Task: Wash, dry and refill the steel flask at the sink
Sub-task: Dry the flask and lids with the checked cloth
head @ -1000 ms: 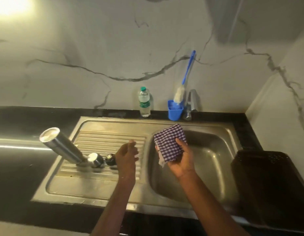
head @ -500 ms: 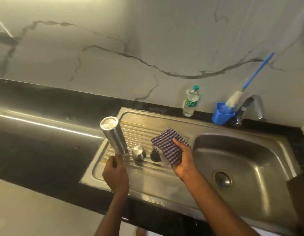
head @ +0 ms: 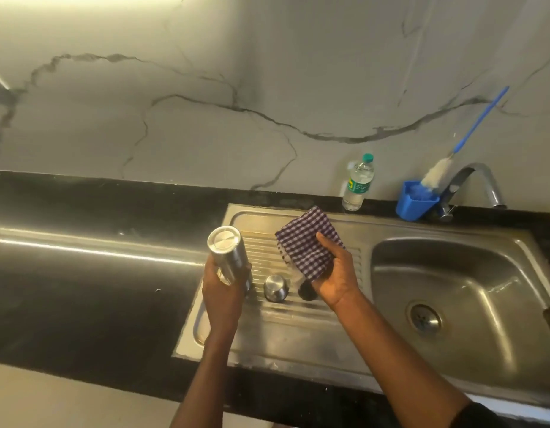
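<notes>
The steel flask (head: 226, 253) stands upside down, base up, at the left of the ribbed drainboard (head: 298, 332), and my left hand (head: 221, 291) grips its lower body. My right hand (head: 337, 278) holds a purple-and-white checked cloth (head: 307, 242) above the drainboard, just right of the flask. A small steel cap (head: 276, 287) sits on the drainboard between my hands. A dark round lid (head: 306, 292) lies beside it, partly hidden under my right hand.
The sink basin (head: 471, 279) with its drain is at the right, the tap (head: 483, 186) behind it. A blue holder (head: 414, 203) with a blue-handled bottle brush and a plastic water bottle (head: 358, 183) stand against the marble wall. Black counter (head: 91, 273) stretches left.
My left hand reached the upturned flask and now grips its body. My right hand carried the cloth from over the basin to above the drainboard. The view swung left.
</notes>
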### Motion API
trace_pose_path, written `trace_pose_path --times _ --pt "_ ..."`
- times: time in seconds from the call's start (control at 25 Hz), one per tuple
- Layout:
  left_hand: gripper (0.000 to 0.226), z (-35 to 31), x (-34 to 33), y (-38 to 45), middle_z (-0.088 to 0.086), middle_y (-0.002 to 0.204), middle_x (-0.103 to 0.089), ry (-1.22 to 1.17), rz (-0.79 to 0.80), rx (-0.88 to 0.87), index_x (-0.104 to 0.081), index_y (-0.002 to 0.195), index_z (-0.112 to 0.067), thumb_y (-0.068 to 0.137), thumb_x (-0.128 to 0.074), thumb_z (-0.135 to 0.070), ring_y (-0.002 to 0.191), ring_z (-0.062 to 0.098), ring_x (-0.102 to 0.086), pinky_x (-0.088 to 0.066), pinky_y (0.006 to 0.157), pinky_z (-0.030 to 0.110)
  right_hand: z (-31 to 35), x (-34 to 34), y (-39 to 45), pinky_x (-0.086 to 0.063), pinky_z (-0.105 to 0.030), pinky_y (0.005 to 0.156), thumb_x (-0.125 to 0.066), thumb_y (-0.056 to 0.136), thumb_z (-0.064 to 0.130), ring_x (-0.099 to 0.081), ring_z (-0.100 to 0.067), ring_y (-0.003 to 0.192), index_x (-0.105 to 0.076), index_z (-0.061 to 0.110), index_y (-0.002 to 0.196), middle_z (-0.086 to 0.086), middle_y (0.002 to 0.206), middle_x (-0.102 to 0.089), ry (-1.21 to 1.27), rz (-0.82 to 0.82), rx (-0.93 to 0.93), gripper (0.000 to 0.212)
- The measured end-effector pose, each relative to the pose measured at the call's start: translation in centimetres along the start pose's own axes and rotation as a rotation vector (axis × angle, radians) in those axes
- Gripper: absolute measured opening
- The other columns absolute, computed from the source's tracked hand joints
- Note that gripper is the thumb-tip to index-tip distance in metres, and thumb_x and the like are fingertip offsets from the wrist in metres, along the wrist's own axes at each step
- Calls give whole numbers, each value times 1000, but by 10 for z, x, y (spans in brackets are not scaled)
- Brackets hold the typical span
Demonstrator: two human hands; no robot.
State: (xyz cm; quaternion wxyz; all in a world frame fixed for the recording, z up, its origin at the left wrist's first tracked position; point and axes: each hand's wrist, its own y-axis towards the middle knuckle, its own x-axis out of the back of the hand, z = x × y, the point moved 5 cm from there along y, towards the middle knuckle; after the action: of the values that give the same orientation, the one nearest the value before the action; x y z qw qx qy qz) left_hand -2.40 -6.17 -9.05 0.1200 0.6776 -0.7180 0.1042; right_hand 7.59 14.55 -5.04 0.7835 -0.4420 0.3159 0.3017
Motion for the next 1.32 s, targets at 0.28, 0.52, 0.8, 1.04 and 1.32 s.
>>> trace_pose_path --times 0.28,0.52,0.8,1.04,1.32 --pt "62 -34 -12 3 -11 124 -68 44 -76 -132 -58 133 -31 80 -89 -46 112 14 -64 -57 98 44 6 4 -14 -64 -50 72 -66 91 4 -68 -37 106 -55 3 138 -19 114 -73 -26 19 -36 48" --pt "65 -113 -47 -2 -10 122 -68 -7 -62 -293 -60 132 -23 79 -90 -44 110 13 -65 -57 100 48 56 33 -20 -63 -51 80 -71 84 5 -68 -38 113 -55 6 138 -20 130 -69 -33 -34 60 57" --pt "57 -190 -119 -37 -21 116 -69 -204 121 -337 -58 124 -37 78 -91 -43 110 7 -68 -57 95 36 130 96 -23 -49 -56 109 -74 81 11 -63 -39 125 -50 8 145 -20 135 -66 -94 -140 199 69" --pt "58 -175 -188 -70 -18 113 -71 -115 303 -249 -64 124 -27 76 -93 -41 108 7 -70 -59 96 37 172 138 -32 -56 -52 95 -73 80 7 -65 -38 119 -56 8 138 -19 133 -67 -129 -250 278 61" --pt "62 -225 -206 -60 -21 114 -69 -201 338 -326 -60 131 -25 79 -91 -38 100 -2 -70 -61 86 27 199 149 -23 -48 -57 109 -72 88 10 -64 -33 121 -57 13 138 -12 132 -68 -271 -324 333 53"
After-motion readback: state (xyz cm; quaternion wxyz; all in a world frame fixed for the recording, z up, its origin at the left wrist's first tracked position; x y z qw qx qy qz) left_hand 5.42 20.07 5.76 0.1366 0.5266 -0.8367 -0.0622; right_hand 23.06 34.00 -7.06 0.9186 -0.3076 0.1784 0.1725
